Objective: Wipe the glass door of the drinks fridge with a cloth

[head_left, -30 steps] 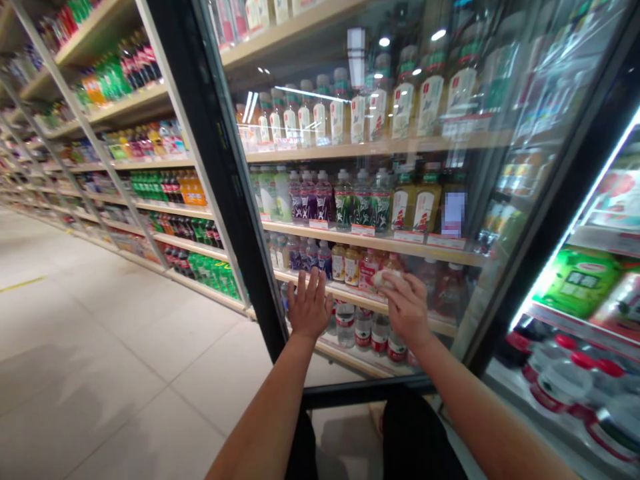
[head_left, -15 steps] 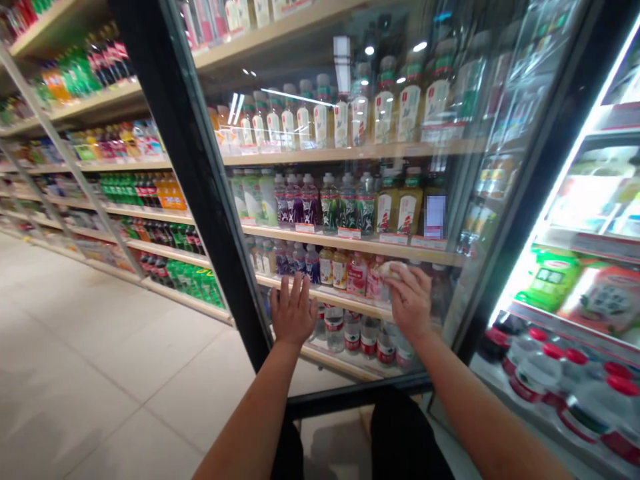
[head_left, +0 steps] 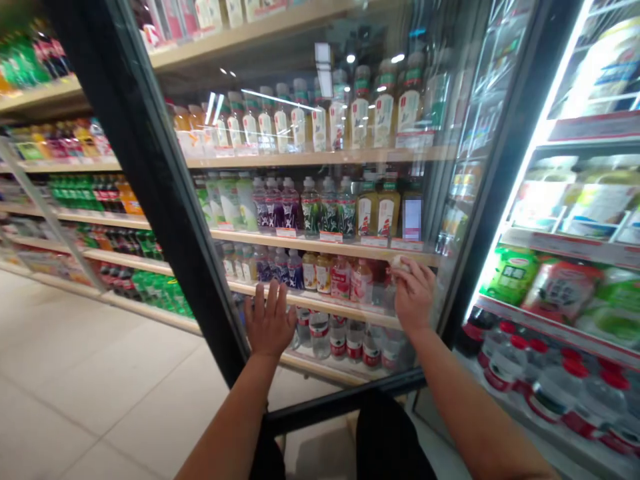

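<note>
My left hand (head_left: 270, 320) lies flat with fingers spread on the lower left of a glass door (head_left: 280, 50), close to its black frame (head_left: 173, 220). Bunched between the fingers of my right hand (head_left: 416, 300) is a small white cloth (head_left: 401, 264), pressed to the glass lower right. Most of the cloth is hidden by my fingers. The door stands open at an angle. Through the glass, or mirrored in it, bottled drinks (head_left: 340, 277) line several pale wooden shelf edges (head_left: 310, 243).
At the right is a lit cooler with pouches (head_left: 560, 283) and red-capped bottles (head_left: 555, 393). Drink shelves (head_left: 120, 260) run along the left above a pale tiled floor (head_left: 75, 380). My dark-clothed knee (head_left: 387, 427) is just below the door's bottom frame (head_left: 340, 405).
The view has turned a little to the right, so the door sits further left. My right hand has slid slightly right across the glass with the cloth. My left hand stays at the same spot on the door.
</note>
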A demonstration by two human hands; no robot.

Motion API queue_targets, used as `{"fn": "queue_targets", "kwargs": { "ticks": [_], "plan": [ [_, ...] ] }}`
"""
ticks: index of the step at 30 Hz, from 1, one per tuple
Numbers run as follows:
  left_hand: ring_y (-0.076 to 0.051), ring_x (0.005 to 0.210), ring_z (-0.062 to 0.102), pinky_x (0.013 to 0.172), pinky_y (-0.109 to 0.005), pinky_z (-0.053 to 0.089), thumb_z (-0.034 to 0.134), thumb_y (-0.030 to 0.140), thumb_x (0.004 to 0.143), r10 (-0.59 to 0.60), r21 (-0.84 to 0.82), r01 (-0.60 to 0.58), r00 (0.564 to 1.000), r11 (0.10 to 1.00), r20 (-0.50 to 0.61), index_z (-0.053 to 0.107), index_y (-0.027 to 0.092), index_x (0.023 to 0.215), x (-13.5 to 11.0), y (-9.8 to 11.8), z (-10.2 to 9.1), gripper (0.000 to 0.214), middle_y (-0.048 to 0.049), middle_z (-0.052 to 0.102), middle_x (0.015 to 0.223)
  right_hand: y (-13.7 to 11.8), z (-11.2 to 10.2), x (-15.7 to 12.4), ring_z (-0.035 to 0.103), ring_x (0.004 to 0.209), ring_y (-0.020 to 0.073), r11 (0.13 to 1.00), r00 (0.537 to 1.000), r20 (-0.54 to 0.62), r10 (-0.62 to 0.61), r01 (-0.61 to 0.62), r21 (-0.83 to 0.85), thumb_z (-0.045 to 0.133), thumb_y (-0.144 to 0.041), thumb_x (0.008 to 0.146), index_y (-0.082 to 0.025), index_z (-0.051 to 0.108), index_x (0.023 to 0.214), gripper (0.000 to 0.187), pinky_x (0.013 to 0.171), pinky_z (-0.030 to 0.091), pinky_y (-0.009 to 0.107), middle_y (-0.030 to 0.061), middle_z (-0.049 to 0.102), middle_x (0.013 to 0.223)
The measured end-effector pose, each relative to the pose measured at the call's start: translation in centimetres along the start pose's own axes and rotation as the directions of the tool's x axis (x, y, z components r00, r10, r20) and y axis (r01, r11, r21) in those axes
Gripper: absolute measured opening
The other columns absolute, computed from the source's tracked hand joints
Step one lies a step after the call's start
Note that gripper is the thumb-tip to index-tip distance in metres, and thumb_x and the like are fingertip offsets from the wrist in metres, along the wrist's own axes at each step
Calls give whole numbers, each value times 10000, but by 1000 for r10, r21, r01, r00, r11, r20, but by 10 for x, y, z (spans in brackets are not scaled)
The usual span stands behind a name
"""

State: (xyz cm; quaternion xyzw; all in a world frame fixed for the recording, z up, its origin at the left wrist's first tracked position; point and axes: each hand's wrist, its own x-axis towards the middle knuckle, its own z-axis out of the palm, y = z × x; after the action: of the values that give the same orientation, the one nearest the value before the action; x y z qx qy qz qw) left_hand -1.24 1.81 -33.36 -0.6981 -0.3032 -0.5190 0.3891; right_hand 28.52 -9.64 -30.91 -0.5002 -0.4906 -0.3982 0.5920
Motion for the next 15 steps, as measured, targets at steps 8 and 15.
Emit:
{"fn": "queue_targets", "kwargs": {
  "ticks": [8,15],
  "plan": [
    [-268,1524,143,1240,-490,135,570,302,946,-1,5,1,1000,1000,-5,225,168,1573,0,-1,1,729,-142,438,1522,11,-6,-31,547,1123,229,1000,997,75,-6,7,-17,521,-117,919,-231,753,960,262,969,478,438,49,706,1196],
    [-267,1530,119,1239,-502,130,573,292,940,1,-6,-1,1000,1000,16,197,170,1580,0,0,-1,752,-147,445,1520,30,-8,15,564,1199,248,987,987,-51,155,-156,-29,492,-193,935,-209,734,1074,280,1013,422,465,93,637,1317]
  ]
}}
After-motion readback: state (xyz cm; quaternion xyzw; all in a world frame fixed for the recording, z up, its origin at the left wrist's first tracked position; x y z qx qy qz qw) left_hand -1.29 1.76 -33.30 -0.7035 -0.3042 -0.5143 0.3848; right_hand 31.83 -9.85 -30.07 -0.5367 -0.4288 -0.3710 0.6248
